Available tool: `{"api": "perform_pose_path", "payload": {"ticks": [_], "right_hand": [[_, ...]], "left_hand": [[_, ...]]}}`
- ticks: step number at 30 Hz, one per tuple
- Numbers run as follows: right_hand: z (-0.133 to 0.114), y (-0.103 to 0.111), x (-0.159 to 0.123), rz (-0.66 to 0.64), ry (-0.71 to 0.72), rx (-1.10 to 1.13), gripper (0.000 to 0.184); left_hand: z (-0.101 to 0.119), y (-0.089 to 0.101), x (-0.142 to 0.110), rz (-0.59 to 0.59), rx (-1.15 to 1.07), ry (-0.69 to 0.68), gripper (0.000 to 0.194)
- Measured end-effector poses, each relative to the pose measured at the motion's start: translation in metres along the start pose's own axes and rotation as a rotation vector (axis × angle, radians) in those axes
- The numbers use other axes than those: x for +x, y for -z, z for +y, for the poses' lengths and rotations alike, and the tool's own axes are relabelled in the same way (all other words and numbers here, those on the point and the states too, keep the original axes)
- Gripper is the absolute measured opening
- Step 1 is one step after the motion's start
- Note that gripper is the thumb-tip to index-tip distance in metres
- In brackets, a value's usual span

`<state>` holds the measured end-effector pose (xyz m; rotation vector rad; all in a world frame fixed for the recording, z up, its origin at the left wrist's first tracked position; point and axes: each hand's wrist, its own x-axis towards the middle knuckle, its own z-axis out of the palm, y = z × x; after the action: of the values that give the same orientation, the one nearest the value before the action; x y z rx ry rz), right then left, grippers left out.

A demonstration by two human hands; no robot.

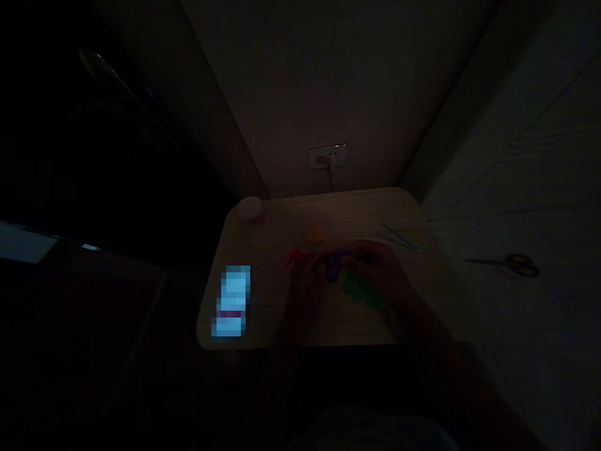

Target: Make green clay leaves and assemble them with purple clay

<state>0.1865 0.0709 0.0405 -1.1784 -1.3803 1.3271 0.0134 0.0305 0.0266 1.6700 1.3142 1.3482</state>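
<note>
The view is very dark, and fine detail is lost. Over the middle of a small light-wood table (pixel 272 319), a small purple piece (pixel 334 268) sits between my two hands. My left hand (pixel 307 275) has its fingers closed at the left side of this piece. From the right, my right hand (pixel 375 260) pinches it with bent fingers. A red piece (pixel 295 257) with a jagged outline shows by the left fingertips. Under my right hand lies a bumpy green piece (pixel 359 289). A small orange piece (pixel 314 235) lies just beyond the hands.
A phone (pixel 231 300) with a lit, blurred screen lies at the table's left. A pale-lidded tub (pixel 252 210) stands at the back left corner. Two thin blue sticks (pixel 399 238) lie at the right. Scissors (pixel 516 263) are farther right. A wall socket (pixel 327 156) holds a plug.
</note>
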Motion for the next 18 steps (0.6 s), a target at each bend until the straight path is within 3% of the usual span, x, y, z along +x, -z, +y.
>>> {"api": "perform_pose_path", "payload": {"ticks": [6,12,18], "right_hand": [[-0.001,-0.012,-0.019,0.016,-0.03,-0.011,0.04],[0.002,-0.019,-0.026,0.034,-0.006,-0.024,0.043],[0.004,-0.023,-0.032,0.094,0.004,-0.01,0.042]], "left_hand": [[0.0,0.0,-0.014,-0.067,-0.265,0.197,0.047],[0.007,0.005,-0.015,-0.061,-0.34,0.282,0.036],[0.006,0.001,-0.019,-0.006,-0.199,0.304,0.02]]}}
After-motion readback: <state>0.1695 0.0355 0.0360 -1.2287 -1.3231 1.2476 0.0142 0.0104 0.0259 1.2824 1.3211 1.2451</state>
